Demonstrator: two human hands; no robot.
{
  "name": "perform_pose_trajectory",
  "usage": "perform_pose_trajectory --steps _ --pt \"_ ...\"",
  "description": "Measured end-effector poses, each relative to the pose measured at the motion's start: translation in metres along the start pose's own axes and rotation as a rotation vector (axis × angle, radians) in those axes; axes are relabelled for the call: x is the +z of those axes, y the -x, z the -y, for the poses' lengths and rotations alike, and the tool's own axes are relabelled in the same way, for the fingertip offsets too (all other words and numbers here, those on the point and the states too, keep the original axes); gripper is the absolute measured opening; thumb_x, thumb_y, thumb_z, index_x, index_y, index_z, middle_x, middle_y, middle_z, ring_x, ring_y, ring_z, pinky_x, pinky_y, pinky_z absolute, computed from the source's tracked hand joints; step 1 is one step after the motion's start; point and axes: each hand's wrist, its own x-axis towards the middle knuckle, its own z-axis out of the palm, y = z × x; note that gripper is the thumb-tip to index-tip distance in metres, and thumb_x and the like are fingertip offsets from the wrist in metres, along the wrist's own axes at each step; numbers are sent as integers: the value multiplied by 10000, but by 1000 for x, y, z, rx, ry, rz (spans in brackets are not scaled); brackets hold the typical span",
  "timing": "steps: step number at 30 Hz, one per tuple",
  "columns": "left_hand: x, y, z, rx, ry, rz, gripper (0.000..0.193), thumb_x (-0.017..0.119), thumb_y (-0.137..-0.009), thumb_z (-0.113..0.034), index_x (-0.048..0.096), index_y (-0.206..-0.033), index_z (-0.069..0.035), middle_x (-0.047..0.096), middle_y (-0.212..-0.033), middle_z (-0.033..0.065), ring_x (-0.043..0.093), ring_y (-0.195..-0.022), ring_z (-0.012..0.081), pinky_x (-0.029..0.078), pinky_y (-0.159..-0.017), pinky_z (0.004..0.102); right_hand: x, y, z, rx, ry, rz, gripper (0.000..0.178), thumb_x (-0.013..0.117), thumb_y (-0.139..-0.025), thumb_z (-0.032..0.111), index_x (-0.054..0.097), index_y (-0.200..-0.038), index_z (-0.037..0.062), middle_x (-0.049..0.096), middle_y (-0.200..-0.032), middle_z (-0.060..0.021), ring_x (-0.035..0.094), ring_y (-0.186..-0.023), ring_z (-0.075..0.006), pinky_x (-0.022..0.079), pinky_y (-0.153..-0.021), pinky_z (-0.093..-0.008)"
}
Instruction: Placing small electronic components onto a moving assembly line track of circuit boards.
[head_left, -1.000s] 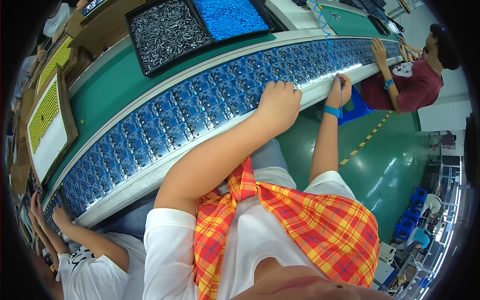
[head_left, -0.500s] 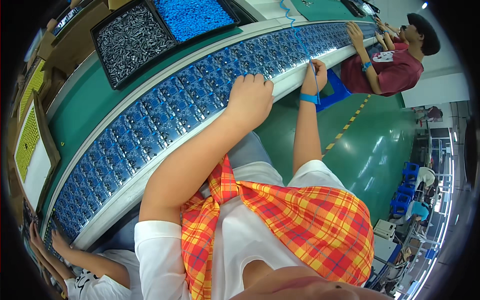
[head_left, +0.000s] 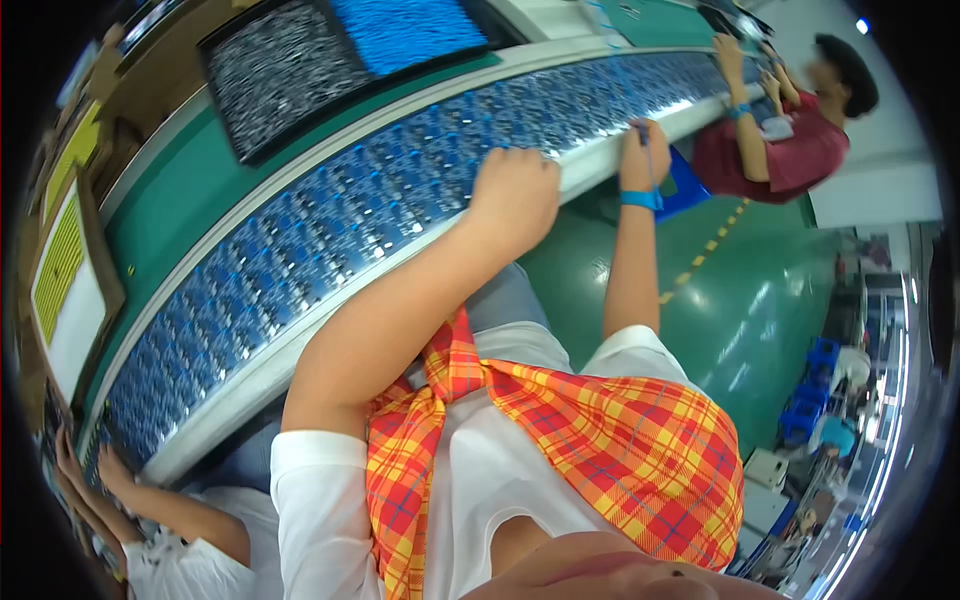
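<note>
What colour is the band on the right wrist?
Blue: the wristband on the right hand, clearest in the head view.

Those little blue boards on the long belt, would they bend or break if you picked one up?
Probably stiff, not floppy: the blue circuit boards lie flat in neat rows on the belt. Likely light, since each is small beside the left hand resting on them. Possibly fragile: tiny parts stand up from their tops, so a rough push could knock them.

A black tray of small grey metal parts (head_left: 285,70) sits at the upper left of the frame, just beside a tray of bright blue parts (head_left: 410,30). At the upper right a person in a dark red shirt (head_left: 790,150) leans at the line. A yellow-green sheet in a brown cardboard box (head_left: 60,265) lies at the left edge, and stacked blue plastic crates (head_left: 815,385) stand on the glossy green floor (head_left: 740,290) at the right.
</note>
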Motion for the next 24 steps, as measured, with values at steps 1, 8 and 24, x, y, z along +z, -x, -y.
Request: perform_pose_trajectory --steps 1,8,24 --pt "-1 1 1 -15 23 -3 147 686 -815 -203 712 -882 -75 687 -896 129 665 -873 293 478 -785 418 2 -5 -6 -57 53 2 176 673 -862 179 748 -1000 98 743 -901 -124 718 -849 -264 552 -792 -379" --pt "-17 2 -6 -131 -5 333 165 704 -784 -221 800 -860 -111 758 -878 160 744 -858 312 576 -763 443 -3 -8 -38 -80 281 297 268 588 -985 235 737 -1168 107 760 -1127 -116 719 -1048 -306 549 -928 -413" --pt "9 0 -14 17 -246 348 201 674 -839 -227 805 -939 -114 755 -996 100 676 -933 288 430 -829 468 21 -39 -74 -191 87 475 311 565 -975 187 671 -1180 -21 701 -1106 -197 663 -1004 -331 513 -913 -392"
